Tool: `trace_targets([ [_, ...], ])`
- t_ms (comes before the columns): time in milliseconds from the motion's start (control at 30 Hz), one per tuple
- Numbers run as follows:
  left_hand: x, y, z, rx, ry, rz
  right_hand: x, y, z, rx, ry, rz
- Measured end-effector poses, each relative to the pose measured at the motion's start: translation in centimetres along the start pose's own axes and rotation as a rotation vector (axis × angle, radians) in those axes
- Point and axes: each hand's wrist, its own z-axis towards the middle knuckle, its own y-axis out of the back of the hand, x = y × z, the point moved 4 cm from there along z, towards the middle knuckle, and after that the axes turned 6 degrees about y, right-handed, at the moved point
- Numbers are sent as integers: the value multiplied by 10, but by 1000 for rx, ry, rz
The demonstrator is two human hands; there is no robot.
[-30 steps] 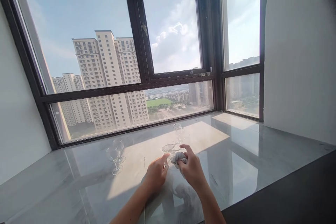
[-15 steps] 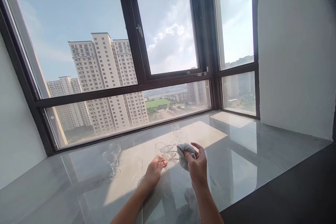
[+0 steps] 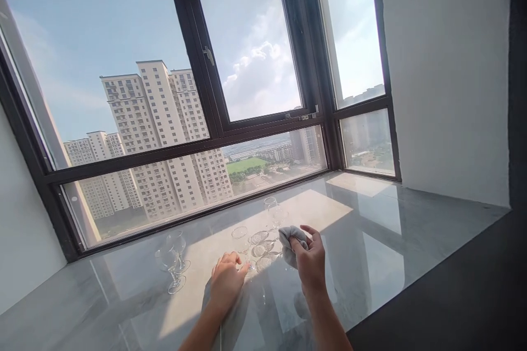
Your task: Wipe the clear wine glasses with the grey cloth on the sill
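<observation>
Crowding the sill [image 3: 370, 241], stemmed glasses [image 3: 173, 263] flank the right hand [image 3: 312, 263] holding a cloth [image 3: 288, 238].

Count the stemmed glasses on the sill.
4, maybe more: two at left, one by the left hand, one behind the cloth. Glare near the cloth may hide others.

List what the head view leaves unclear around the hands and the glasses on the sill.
- Left hand: its fingertips reach the stemmed glass, but the clear glass hides whether they grip it.
- Glasses by the grey cloth in the right hand: glare and overlap blur their count.
- Two glasses at left: overlapping, touching or apart unclear.
- Forearms: cut off by the bottom edge.
</observation>
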Motion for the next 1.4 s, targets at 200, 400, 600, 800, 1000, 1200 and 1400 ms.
trace_targets([
  [200, -17, 15, -19, 125, -168, -25, 1, 4, 1, -5, -36, -3],
  [400, -27, -1, -26, 158, -276, 39, 5, 5, 3, -37, -35, 23],
  [600, -27, -18, -18, 204, -286, 129, 2, 7, 5, -65, -6, 39],
  [800, -33, -31, 16, 262, -291, 160, -7, 10, 6, -96, 16, 26],
  [1000, -50, -47, 47, 247, -269, 175, -6, 13, 6, -110, 31, -31],
  [1200, -47, -36, 40, 141, -264, 99, 4, 9, 3, -89, 64, -93],
  [1400, 3, 34, 16, -402, -225, -42, 4, 11, -3, -73, 30, -128],
])
